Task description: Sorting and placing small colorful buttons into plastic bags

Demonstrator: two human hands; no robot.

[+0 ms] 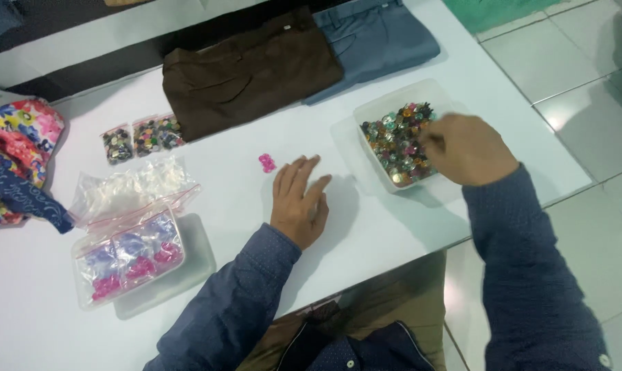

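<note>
A clear plastic tub [374,110] full of mixed coloured buttons [395,141] stands on the white table [43,323] at the right. My right hand [468,148] reaches into the tub, fingers curled among the buttons; what they pinch is hidden. My left hand [298,198] lies flat on the table, fingers spread, holding nothing. Two small pink buttons [267,162] lie just left of its fingertips.
Folded brown trousers [249,72] and blue-grey trousers [376,38] lie at the back. Two small bags of dark buttons [142,137], empty zip bags [129,185] and a tub of bagged pink buttons [129,261] sit left. Floral cloth [15,158] at far left. The table edge is near right.
</note>
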